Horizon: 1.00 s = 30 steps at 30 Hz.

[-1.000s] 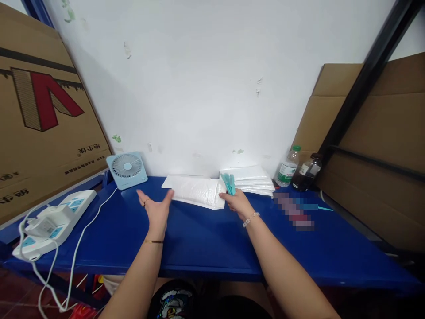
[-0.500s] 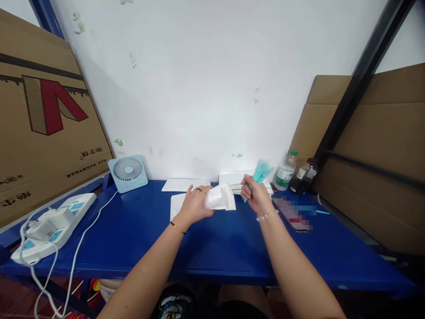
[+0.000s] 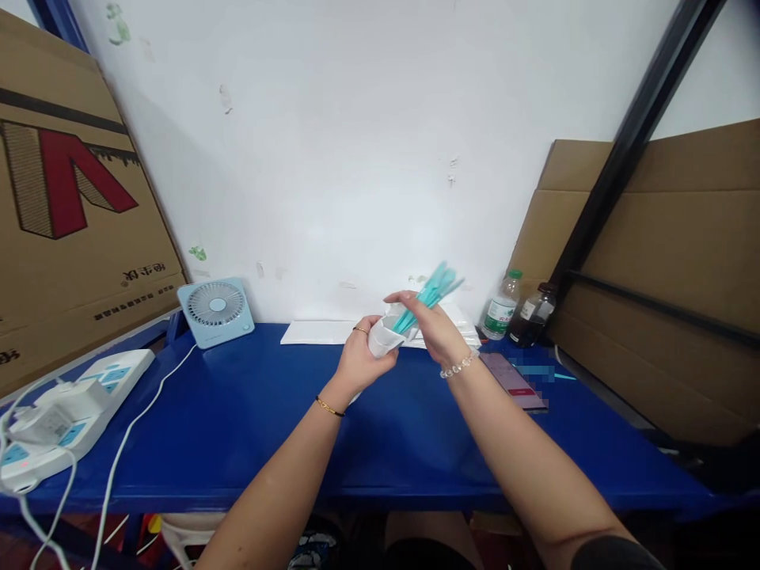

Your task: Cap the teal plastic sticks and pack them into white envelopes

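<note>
My left hand (image 3: 363,354) is closed around a white plastic bag (image 3: 385,339), whose mouth faces up and to the right. A bundle of slim teal plastic sticks (image 3: 428,294), some with rounded ends, stands slanted with its lower ends in the bag's mouth. Against this bundle my right hand (image 3: 432,323) is closed, its fingers over the far side of the bag opening. The upper ends of the sticks are blurred, so their exact kind is unclear. Both hands are above the blue desk (image 3: 267,419).
Flat white packets (image 3: 314,332) lie along the wall. At the left are a light blue fan (image 3: 217,310) and a power strip (image 3: 112,380) with cables. A phone (image 3: 511,380), a clear bottle (image 3: 502,306) and a dark bottle (image 3: 533,315) are at the right. Cardboard (image 3: 682,301) flanks the desk.
My right hand has brought the teal bundle left to the bag, and its lower ends are now inside the mouth. The bag has turned more upright. The view has shifted slightly right.
</note>
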### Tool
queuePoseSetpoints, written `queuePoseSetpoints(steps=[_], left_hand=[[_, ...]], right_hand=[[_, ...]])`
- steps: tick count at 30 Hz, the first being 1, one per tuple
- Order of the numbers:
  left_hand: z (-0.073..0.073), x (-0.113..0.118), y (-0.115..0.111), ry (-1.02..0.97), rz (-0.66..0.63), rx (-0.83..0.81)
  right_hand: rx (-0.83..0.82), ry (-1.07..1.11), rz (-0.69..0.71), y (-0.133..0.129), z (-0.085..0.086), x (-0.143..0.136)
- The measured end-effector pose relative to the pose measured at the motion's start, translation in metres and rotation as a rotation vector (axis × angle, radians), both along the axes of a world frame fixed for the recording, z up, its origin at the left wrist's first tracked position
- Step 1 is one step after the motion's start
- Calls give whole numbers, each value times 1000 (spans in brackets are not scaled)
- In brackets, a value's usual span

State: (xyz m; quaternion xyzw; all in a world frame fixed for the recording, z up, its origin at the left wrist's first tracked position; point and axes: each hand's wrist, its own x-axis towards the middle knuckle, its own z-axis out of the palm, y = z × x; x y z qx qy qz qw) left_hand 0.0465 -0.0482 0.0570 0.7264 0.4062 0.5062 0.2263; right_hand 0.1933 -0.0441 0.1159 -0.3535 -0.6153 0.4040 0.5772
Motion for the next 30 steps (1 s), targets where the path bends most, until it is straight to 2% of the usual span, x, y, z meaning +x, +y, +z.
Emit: queuePoseSetpoints(steps=[3, 5, 8, 11, 15, 17, 19, 21, 24, 26, 28, 30], left_hand=[[2, 0, 1, -93, 18, 4], [1, -3, 2, -126, 24, -10], [-3, -9, 5, -137, -1, -18], [-11, -14, 3, -73, 4, 60], [-30, -14, -9, 12, 250, 172], [-38, -13, -13, -13, 294, 159], [-43, -17, -13, -42, 246, 110], [-44, -24, -9, -78, 206, 23], [-41, -39, -3, -175, 112, -116], [-37, -47, -2, -223, -58, -205], [-32, -51, -3, -224, -242, -294], [-27, -52, -2, -193, -354, -351]], right_hand=[[-104, -93, 125, -3, 17, -12], [-131, -109, 157, -4, 22, -19], [-123, -105, 177, -7, 24, -27], [-107, -60, 209, -9, 22, -35], [-62, -15, 112, -4, 18, -47], [-38, 42, 95, 1, 16, -51], [27, 85, 94, 4, 15, -50], [165, 25, 47, 3, 14, -42], [428, -257, -49, -4, 14, -23], [527, -452, -48, -11, 16, -12], [524, -611, 1, -15, 19, -4], [446, -726, 60, -15, 22, 3]])
